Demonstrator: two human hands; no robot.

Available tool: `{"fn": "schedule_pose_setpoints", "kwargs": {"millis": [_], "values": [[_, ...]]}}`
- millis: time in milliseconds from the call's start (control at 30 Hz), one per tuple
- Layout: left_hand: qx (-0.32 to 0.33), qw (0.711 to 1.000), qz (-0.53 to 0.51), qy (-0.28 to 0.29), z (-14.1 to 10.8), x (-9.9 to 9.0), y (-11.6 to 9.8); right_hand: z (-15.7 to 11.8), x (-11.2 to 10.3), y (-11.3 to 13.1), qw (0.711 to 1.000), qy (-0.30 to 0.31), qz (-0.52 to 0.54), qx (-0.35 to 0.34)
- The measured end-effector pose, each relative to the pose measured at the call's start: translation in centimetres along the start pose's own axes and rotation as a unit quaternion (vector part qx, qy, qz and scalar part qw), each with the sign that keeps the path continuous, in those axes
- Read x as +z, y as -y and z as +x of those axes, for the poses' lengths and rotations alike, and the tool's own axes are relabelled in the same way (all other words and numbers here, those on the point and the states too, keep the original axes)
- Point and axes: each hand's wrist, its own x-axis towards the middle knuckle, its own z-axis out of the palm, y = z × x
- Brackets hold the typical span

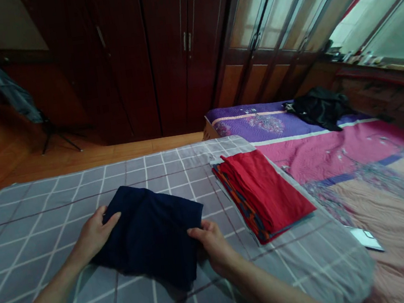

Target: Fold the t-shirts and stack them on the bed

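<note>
A folded dark navy garment (153,233) is held between my two hands, just over the grey checked cover (62,201); its exact kind does not show. My left hand (95,234) grips its left edge, thumb on top and fingers underneath. At the right edge, my right hand (213,242) pinches the cloth between thumb and fingers. To the right lies a stack of folded clothes (264,193), a red piece on top with patterned and grey ones below.
Beyond the checked surface's right edge is a bed with a purple and pink cover (300,152), a black garment (319,107) and a white flat object (364,238). Dark wooden wardrobes (173,50) line the back. A tripod stand (52,132) is at the left.
</note>
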Motion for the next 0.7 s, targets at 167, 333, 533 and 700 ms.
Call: {"fn": "schedule_pose_setpoints", "kwargs": {"millis": [167,333,533,700], "values": [[-0.059,0.969,-0.216,0.106,-0.4,0.5,-4.7,-4.4,-1.2,2.1,0.996,-0.006,0.053,-0.074],[0.014,0.934,-0.305,0.187,0.0,1.7,-13.9,-9.4,-4.6,5.5,0.988,-0.044,0.058,-0.135],[0.164,0.9,-0.342,0.215,2.9,6.2,-26.2,-11.8,-9.5,9.2,0.96,-0.157,0.065,-0.221],[0.286,0.872,-0.339,0.205,6.5,11.3,-35.4,-11.1,-13.0,11.6,0.901,-0.267,0.051,-0.338]]}}
